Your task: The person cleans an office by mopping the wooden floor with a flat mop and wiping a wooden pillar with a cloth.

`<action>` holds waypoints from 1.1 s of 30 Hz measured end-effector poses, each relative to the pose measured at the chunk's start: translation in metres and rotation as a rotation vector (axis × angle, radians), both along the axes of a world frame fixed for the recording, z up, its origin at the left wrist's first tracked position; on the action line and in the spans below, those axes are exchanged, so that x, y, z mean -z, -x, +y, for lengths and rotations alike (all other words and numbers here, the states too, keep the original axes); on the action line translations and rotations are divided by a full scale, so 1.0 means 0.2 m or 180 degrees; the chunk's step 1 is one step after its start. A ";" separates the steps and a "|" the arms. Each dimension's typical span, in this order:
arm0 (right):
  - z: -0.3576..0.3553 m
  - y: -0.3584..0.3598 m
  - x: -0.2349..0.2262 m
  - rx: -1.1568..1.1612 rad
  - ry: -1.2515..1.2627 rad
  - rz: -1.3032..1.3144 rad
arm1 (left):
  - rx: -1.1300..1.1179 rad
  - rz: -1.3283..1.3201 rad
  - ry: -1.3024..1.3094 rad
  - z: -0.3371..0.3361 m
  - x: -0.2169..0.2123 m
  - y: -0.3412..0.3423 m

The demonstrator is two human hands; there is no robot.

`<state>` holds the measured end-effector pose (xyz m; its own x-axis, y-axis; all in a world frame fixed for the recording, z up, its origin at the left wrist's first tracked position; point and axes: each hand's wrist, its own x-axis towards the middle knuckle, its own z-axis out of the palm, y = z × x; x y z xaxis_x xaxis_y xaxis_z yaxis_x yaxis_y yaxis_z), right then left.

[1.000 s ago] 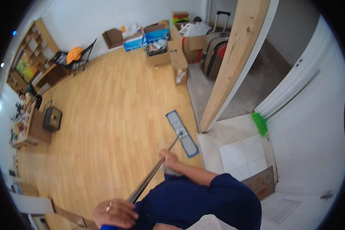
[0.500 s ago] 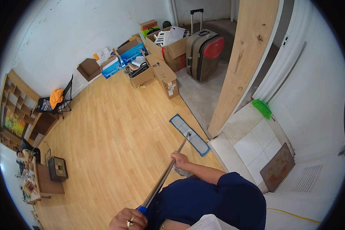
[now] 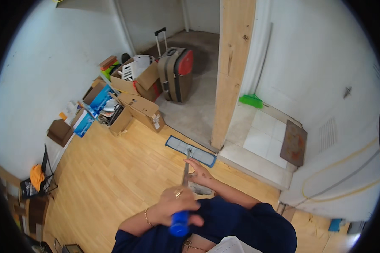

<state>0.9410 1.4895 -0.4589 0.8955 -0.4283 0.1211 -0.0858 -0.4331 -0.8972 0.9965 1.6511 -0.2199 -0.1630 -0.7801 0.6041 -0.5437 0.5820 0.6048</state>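
Blue-edged grey flat mop (image 3: 194, 153) is now lying straighter along the edge of the yellow planked floor (image 3: 114, 173), beside the pale wooden post (image 3: 231, 80); left hand (image 3: 176, 205) is gripping its metal pole (image 3: 185, 173), right hand (image 3: 200, 173) is spreading.

There are two hands: one left hand (image 3: 177, 205) and one right hand (image 3: 200, 173). There is one mop (image 3: 190, 151), one green broom (image 3: 251, 100), one suitcase (image 3: 175, 78), one wooden post (image 3: 231, 71), one brown mat (image 3: 294, 143), one chair (image 3: 49, 168), one orange cloth (image 3: 36, 176) and one vent (image 3: 327, 134). There are at least six boxes (image 3: 140, 105), but they overlap, so the full number is hard to tell.
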 end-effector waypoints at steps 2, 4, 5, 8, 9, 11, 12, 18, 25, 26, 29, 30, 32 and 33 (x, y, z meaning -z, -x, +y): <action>0.17 0.09 -0.17 -0.0145 -0.0159 -0.0324 | 0.0139 -0.0209 -0.0114 -0.01 0.09 -0.02; 0.32 0.20 -0.20 0.0215 -0.0894 -0.0541 | 0.0410 -0.0699 -0.0414 -0.03 0.12 -0.02; 0.39 0.25 -0.20 0.0459 -0.1613 -0.0824 | 0.0513 -0.0907 -0.0668 -0.02 0.13 -0.01; 0.63 0.42 -0.22 0.1260 -0.3769 -0.1666 | 0.0109 -0.1111 -0.0638 0.04 0.28 -0.01; 0.68 0.44 -0.25 0.1291 -0.3773 -0.1620 | -0.0120 -0.1255 -0.0610 0.05 0.37 -0.02; 0.78 0.45 -0.36 0.2095 -0.2966 -0.1368 | 0.0018 0.0342 -0.1493 0.17 0.63 0.04; 0.82 0.45 -0.39 0.2459 -0.2539 -0.1254 | 0.0165 0.1917 -0.2298 0.25 0.77 0.08; 1.00 0.51 -0.46 0.2419 -0.1372 -0.1006 | 0.0986 0.4354 -0.3517 0.44 0.94 0.06; 1.27 0.93 -0.71 0.1790 -0.0235 -0.3123 | -0.0249 0.2433 -0.3453 0.61 1.36 -0.08; 1.34 0.97 -0.70 0.1762 -0.0243 -0.3144 | -0.0277 0.2427 -0.3430 0.64 1.40 -0.05; 1.50 1.06 -0.65 0.1956 -0.0139 -0.2460 | -0.0961 0.0211 -0.2349 0.56 1.41 0.08; 1.55 1.09 -0.65 0.1991 -0.0143 -0.2442 | -0.0927 0.0055 -0.2406 0.51 1.38 0.14; 1.66 1.16 -0.65 0.1945 -0.0094 -0.2145 | -0.0864 -0.0109 -0.2482 0.55 1.41 0.26; 1.72 1.21 -0.65 0.1929 -0.0059 -0.1998 | -0.0886 -0.0261 -0.2538 0.56 1.51 0.32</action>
<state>0.7000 1.8343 -0.3290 0.2827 -0.8161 0.5041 0.2158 -0.4579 -0.8624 0.9330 1.7641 -0.5223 0.0787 -0.9857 -0.1490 -0.6640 -0.1633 0.7297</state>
